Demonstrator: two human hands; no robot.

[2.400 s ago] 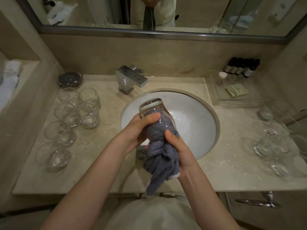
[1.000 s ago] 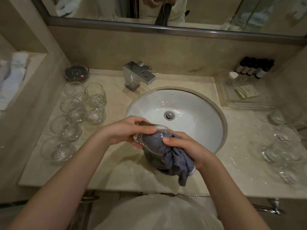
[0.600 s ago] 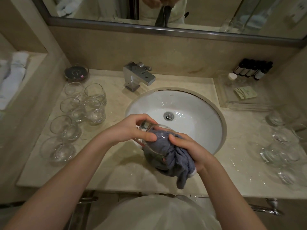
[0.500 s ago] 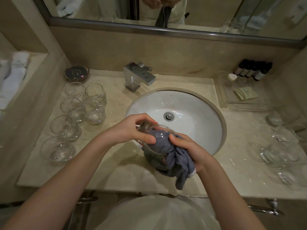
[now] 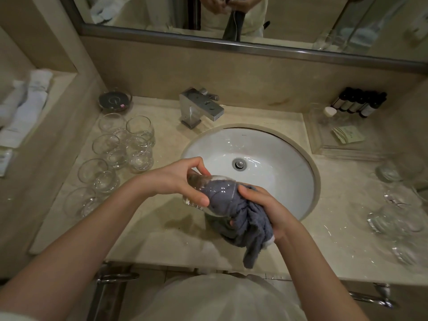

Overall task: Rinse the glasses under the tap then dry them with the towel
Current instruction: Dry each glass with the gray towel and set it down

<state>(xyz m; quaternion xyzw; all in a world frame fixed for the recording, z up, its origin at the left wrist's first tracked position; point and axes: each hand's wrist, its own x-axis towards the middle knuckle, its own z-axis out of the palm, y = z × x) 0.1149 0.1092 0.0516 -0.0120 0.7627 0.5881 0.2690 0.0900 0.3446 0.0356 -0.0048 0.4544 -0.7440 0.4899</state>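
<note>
Glass in hand: a clear glass lies on its side in the air above the near rim of the sink, base to the left, mouth to the right.
Towel: a grey towel is stuffed into the mouth of the glass and shows through its wall; the rest bunches out to the right and a tail hangs down over the tabletop edge.
Left hand: the left hand grips the base end of the glass, thumb on the near side, fingers curled over the far side.
Right hand: the right hand is clamped on the bunched towel just at the mouth of the glass, thumb on top.
Sink: a white round sink is set into the tabletop, its drain in the middle; no water is visible running.
Tap: a square metal tap stands behind the sink, spout pointing toward the bowl.
Glasses on the left: six glasses stand upright, close together, left of the sink on the tabletop.
Glasses on the right: more glasses sit right of the sink; they are blurred and their number cannot be told.
Tray: a clear tray at the back right holds a paper packet, with dark little bottles lined up behind it.
Dish: a small dark dish sits at the back left.
Shelf: folded white towels lie on a shelf at the far left.
Mirror: a mirror above the tabletop reflects the person's hands and the hanging towel.
</note>
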